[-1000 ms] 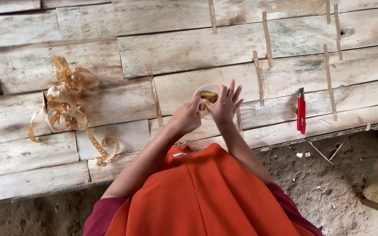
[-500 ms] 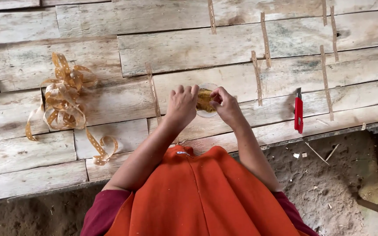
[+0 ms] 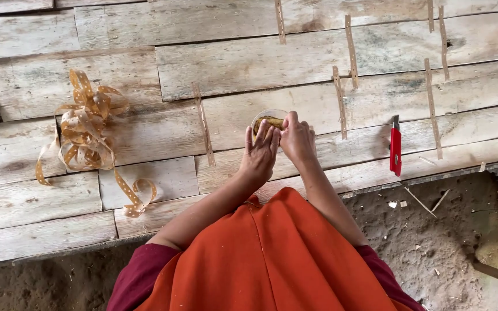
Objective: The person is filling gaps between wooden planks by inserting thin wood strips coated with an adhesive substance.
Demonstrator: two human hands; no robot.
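Both hands, left hand [image 3: 260, 155] and right hand [image 3: 296, 138], have their grip clamped on the small clear container [image 3: 268, 120] mid-surface; best steady it while the fingers work.

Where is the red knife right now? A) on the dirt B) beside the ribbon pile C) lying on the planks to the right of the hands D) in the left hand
C: the red knife lies alone on the planks, right of both hands, untouched.

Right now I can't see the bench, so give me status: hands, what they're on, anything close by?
Left hand and right hand both on small round container. Red utility knife lies apart on planks. Tangled perforated strip off to the other side.
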